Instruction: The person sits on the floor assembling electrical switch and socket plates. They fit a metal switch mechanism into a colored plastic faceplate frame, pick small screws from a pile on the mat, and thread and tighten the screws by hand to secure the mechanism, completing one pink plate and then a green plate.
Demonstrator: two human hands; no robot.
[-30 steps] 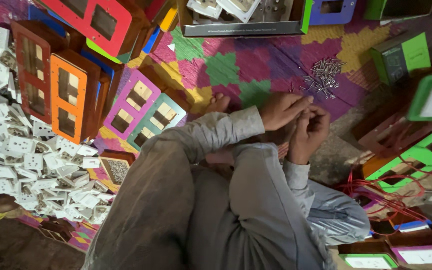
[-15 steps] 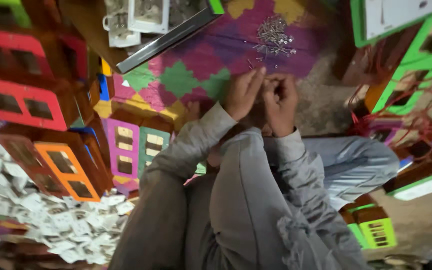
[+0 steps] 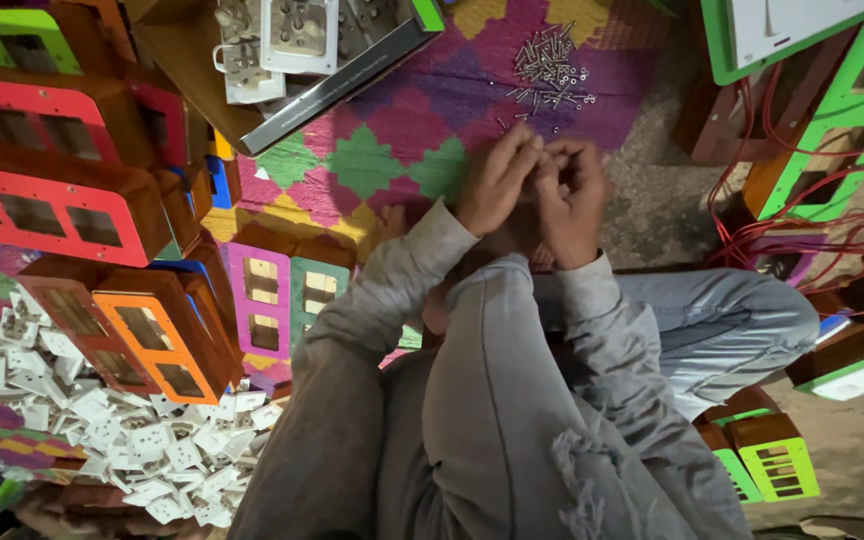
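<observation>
Fingers (image 3: 524,150) of my left hand (image 3: 497,180) and right hand (image 3: 572,200) curl together above my knees, pinching something too small for me to tell. Just beyond them, a heap of small metal screws (image 3: 550,72) lies on the patterned mat (image 3: 402,130). Farther left stand colourful switch-board boxes (image 3: 152,340) and a pile of white sockets (image 3: 132,440).

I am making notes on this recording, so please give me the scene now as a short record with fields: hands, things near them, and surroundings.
left hand: left hand raised over the knee, fingertips meeting the other hand
right hand: right hand curled, pinching something too small to tell
nearest things: pile of small screws on the patterned mat, just beyond the hands
left side: coloured wooden frames, heap of white plastic parts
right side: red wires, green frames
top: tray of white parts
</observation>
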